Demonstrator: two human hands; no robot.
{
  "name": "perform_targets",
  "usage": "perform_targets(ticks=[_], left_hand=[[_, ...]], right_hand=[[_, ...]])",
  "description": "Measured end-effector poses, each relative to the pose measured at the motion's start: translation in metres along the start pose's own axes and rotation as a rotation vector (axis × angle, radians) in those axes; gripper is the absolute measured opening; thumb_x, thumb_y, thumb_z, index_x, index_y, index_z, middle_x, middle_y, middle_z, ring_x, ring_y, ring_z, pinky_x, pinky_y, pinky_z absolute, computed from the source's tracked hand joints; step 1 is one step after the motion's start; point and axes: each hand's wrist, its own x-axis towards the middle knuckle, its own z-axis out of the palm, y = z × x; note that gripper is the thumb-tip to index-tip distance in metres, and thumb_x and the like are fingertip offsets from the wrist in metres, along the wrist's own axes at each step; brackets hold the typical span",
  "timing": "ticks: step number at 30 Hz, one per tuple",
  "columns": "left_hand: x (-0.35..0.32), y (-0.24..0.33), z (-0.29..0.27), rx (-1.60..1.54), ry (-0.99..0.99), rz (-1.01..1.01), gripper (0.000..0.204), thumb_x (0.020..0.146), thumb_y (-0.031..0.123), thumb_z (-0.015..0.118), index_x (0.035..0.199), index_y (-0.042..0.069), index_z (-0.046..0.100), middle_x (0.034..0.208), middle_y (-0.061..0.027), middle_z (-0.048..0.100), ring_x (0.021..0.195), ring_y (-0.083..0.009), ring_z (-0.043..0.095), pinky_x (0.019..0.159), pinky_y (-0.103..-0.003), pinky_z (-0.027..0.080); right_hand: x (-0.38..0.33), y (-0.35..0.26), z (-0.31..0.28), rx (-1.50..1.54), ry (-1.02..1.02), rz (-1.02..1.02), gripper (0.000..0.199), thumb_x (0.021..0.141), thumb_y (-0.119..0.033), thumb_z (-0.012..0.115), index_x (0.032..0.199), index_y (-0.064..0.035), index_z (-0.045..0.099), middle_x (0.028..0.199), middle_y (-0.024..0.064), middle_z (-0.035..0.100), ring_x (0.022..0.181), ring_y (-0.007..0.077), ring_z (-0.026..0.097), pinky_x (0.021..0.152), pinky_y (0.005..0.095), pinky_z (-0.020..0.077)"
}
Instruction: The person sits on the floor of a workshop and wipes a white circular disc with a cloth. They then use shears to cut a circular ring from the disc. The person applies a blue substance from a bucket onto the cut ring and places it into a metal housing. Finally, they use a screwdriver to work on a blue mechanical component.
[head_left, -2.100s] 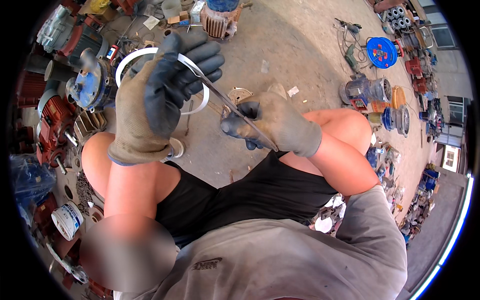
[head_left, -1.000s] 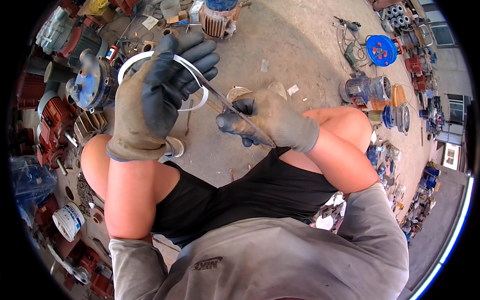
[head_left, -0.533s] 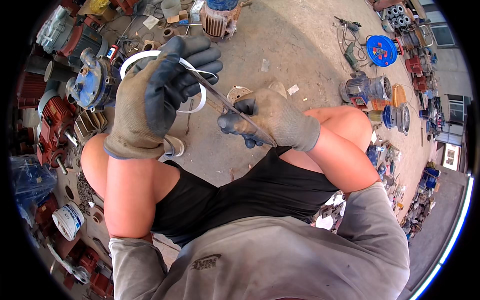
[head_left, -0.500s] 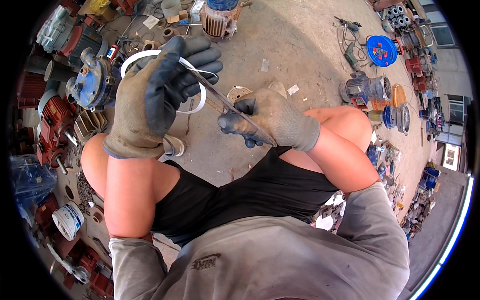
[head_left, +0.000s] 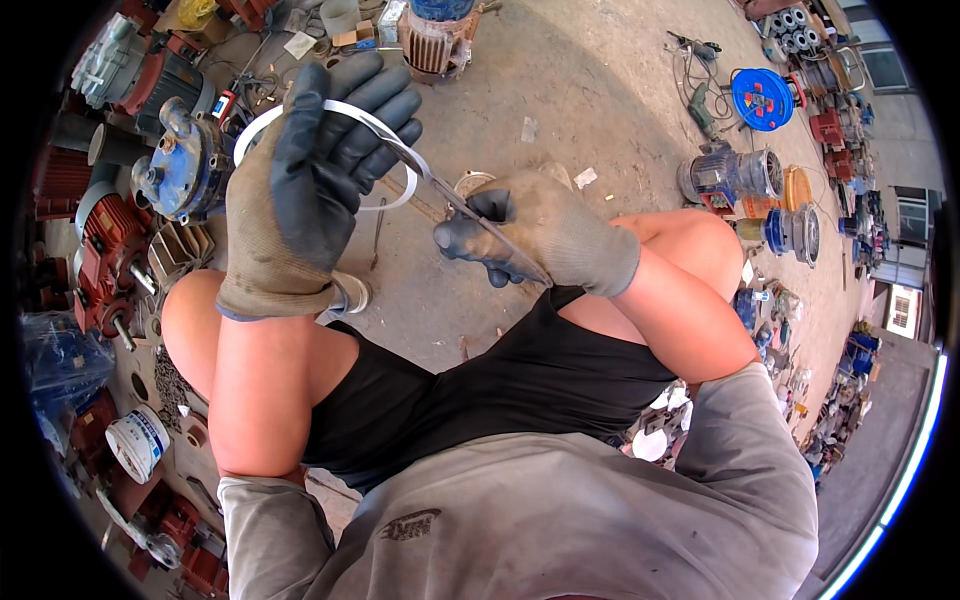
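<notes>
**Gloved hands work a white band with scissors above a concrete yard floor**

The left hand, in a tan knit glove with a dark coated palm, is raised at about 11 o'clock in the view. Its fingers are curled narrow around a thin white band bent into a loop; the loop arcs over the fingertips and comes round below them toward 12 o'clock.

The right hand, in the same kind of glove, sits just right of centre, at about 1 o'clock from the middle. It is closed on a pair of scissors, whose slim metal blades run up and left to meet the band just beside the left fingers. Whether the blades are parted or shut on the band cannot be told.

Both hands hang over the person's bare knees and black shorts, above the concrete floor.

Around them on the floor:
- a blue pump housing at 10 o'clock, close to the left hand
- red electric motors at 9 o'clock
- a ribbed motor at 12 o'clock
- a blue cable reel at 2 o'clock
- a white bucket at 8 o'clock
</notes>
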Motion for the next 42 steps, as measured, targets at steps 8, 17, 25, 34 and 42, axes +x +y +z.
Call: perform_targets(ticks=[8, 17, 25, 34, 42], left_hand=[[0.000, 0.001, -0.007, 0.014, -0.019, -0.042, 0.059, 0.115, 0.036, 0.045, 0.153, -0.011, 0.044, 0.150, -0.0297, 0.057, 0.135, -0.0384, 0.062, 0.114, -0.051, 0.052], [-0.005, 0.001, -0.006, 0.067, -0.033, -0.068, 0.060, 0.115, 0.038, 0.045, 0.151, -0.010, 0.047, 0.145, -0.0287, 0.062, 0.129, -0.0359, 0.066, 0.109, -0.048, 0.054], [-0.005, 0.004, -0.008, 0.155, 0.013, -0.116, 0.057, 0.116, 0.037, 0.045, 0.147, -0.010, 0.052, 0.138, -0.0255, 0.067, 0.122, -0.0326, 0.070, 0.103, -0.042, 0.057], [-0.005, 0.003, -0.001, 0.186, 0.024, -0.183, 0.054, 0.116, 0.035, 0.048, 0.143, -0.011, 0.056, 0.131, -0.0230, 0.072, 0.117, -0.0290, 0.073, 0.102, -0.040, 0.058], [-0.001, 0.004, -0.010, 0.097, 0.007, -0.089, 0.054, 0.115, 0.032, 0.046, 0.149, -0.010, 0.049, 0.141, -0.0277, 0.064, 0.128, -0.0356, 0.066, 0.110, -0.046, 0.054]], right_hand=[[-0.003, -0.008, 0.000, -0.025, -0.009, 0.026, 0.048, 0.095, -0.046, 0.080, 0.095, 0.0011, 0.077, 0.072, 0.0024, 0.068, 0.057, 0.0100, 0.064, 0.053, 0.0242, 0.0508], [-0.009, -0.022, -0.003, -0.007, -0.033, 0.031, 0.052, 0.093, -0.051, 0.080, 0.096, 0.0013, 0.079, 0.069, 0.0040, 0.068, 0.057, 0.0102, 0.066, 0.053, 0.0255, 0.0523], [-0.010, -0.022, -0.004, -0.143, -0.024, 0.053, 0.057, 0.091, -0.056, 0.080, 0.092, 0.0010, 0.081, 0.064, 0.0049, 0.067, 0.054, 0.0104, 0.067, 0.052, 0.0261, 0.0540], [-0.004, -0.005, -0.003, -0.103, -0.024, 0.024, 0.057, 0.093, -0.057, 0.078, 0.095, 0.0003, 0.081, 0.068, 0.0047, 0.069, 0.057, 0.0108, 0.067, 0.055, 0.0268, 0.0544], [-0.015, -0.007, -0.017, 0.024, -0.072, -0.034, 0.059, 0.093, -0.053, 0.080, 0.106, 0.0041, 0.077, 0.078, 0.0059, 0.071, 0.069, 0.0121, 0.070, 0.062, 0.0275, 0.0563]])
